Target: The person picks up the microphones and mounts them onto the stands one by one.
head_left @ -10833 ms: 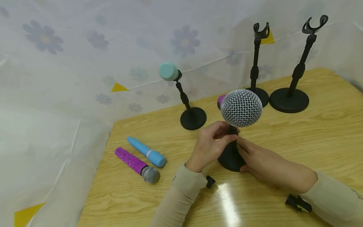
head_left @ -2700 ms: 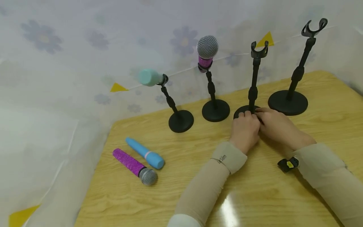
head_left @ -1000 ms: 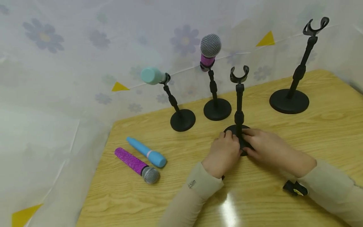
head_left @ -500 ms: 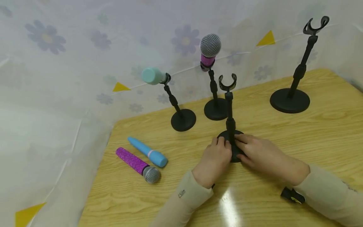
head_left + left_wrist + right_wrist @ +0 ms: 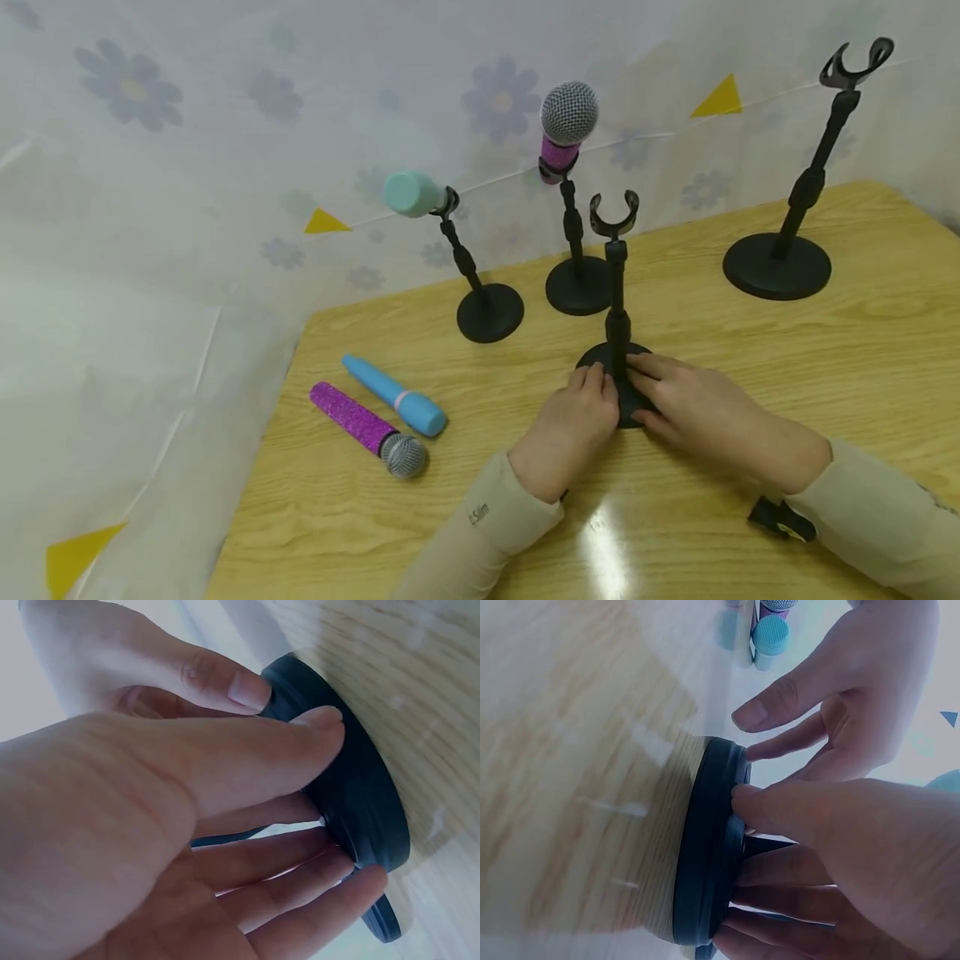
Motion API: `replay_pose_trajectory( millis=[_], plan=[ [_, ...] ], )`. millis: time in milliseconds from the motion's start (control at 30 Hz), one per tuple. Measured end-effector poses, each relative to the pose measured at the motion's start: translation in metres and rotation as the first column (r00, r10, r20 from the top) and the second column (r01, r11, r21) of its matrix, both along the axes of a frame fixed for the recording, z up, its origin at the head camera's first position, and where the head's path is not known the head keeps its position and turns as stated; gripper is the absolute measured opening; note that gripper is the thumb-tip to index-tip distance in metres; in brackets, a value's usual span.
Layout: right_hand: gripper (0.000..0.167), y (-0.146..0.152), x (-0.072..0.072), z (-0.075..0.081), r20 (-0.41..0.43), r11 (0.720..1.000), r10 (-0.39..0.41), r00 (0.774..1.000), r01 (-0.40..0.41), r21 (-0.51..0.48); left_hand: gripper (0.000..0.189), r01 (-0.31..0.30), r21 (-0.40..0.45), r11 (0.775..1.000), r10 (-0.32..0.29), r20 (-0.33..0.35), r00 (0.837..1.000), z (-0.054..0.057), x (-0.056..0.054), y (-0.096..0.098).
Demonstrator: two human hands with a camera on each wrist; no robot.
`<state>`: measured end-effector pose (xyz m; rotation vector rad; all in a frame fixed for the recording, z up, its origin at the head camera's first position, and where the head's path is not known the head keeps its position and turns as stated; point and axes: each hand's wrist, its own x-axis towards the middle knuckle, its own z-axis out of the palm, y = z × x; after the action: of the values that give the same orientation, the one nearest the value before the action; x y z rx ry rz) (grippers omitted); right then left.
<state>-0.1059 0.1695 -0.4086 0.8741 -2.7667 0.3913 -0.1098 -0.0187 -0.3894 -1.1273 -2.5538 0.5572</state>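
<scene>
**Both hands on the base of an empty mic stand**

Left hand (image 5: 568, 429) and right hand (image 5: 693, 408) sit on either side of the black mic stand (image 5: 617, 283). The fingers (image 5: 300, 731) lie fairly straight, pressing on its round base (image 5: 709, 847) and rim, not curled around anything. The stand is upright on the wooden bench (image 5: 862, 367), pole rising between the fingertips, clip empty. Left of the left fingers lie 2 loose mics, a purple glitter microphone (image 5: 367, 427) and a blue microphone (image 5: 393, 405), side by side.
</scene>
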Motion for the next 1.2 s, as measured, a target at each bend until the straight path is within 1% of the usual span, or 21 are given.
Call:
replay_pose_trajectory(
  millis=[100,300,433,533,667,733,800,867,967,1000,1067,1100,1133,1200],
  plan=[
    [0.050,0.000,0.000,0.001,0.009,1.000,0.006,1.000,-0.006,0.000,0.029,-0.008,-0.021,1.000,0.008,-0.015,1.000,0.002,0.002,0.000],
    [0.053,0.001,-0.001,0.002,0.026,1.000,0.023,0.999,-0.023,0.000,0.029,-0.048,-0.075,0.996,0.047,-0.008,0.999,0.006,0.008,0.004],
    [0.053,0.000,-0.001,0.004,0.036,0.999,0.041,0.999,-0.041,0.002,0.027,-0.054,-0.080,0.995,0.051,-0.039,0.998,0.009,0.013,0.005],
    [0.051,-0.001,-0.001,0.006,0.045,0.998,0.068,0.997,-0.069,0.006,0.025,-0.064,-0.092,0.994,0.061,-0.034,0.998,0.012,0.018,0.005],
    [0.049,-0.002,-0.001,0.007,0.064,0.995,0.099,0.993,-0.100,0.008,0.024,-0.078,-0.121,0.990,0.080,0.008,0.997,0.017,0.024,0.004],
    [0.049,-0.001,-0.001,0.007,0.076,0.994,0.105,0.992,-0.106,0.007,0.023,-0.080,-0.126,0.989,0.084,0.028,0.996,0.019,0.025,0.004],
    [0.050,-0.001,0.000,0.007,0.089,0.994,0.104,0.991,-0.105,0.011,0.024,-0.072,-0.117,0.991,0.079,0.050,0.996,0.019,0.024,0.002],
    [0.050,-0.001,0.000,0.007,0.099,0.995,0.101,0.990,-0.103,0.017,0.025,-0.061,-0.103,0.993,0.071,0.096,0.993,0.019,0.022,-0.002],
    [0.051,-0.001,0.000,0.006,0.107,0.995,0.099,0.989,-0.102,0.023,0.026,-0.022,-0.044,0.999,0.029,0.170,0.985,0.017,0.016,-0.012],
    [0.052,-0.001,0.001,0.005,0.104,0.994,0.100,0.990,-0.103,0.022,0.027,-0.008,-0.025,1.000,0.013,0.200,0.980,0.016,0.015,-0.016],
    [0.052,0.000,0.002,0.004,0.101,0.995,0.097,0.990,-0.100,0.021,0.030,0.017,-0.001,1.000,-0.016,0.269,0.963,0.016,0.012,-0.024],
    [0.052,0.000,0.002,0.004,0.098,0.995,0.096,0.991,-0.099,0.023,0.032,0.013,0.003,1.000,-0.014,0.317,0.948,0.017,0.010,-0.027],
    [0.052,0.000,0.002,0.004,0.094,0.995,0.096,0.991,-0.099,0.025,0.035,0.005,0.001,1.000,-0.005,0.370,0.929,0.019,0.008,-0.031],
    [0.052,0.000,0.002,0.003,0.088,0.995,0.096,0.991,-0.099,0.031,0.039,-0.033,-0.009,0.999,0.033,0.471,0.881,0.022,0.005,-0.040]
  ],
)
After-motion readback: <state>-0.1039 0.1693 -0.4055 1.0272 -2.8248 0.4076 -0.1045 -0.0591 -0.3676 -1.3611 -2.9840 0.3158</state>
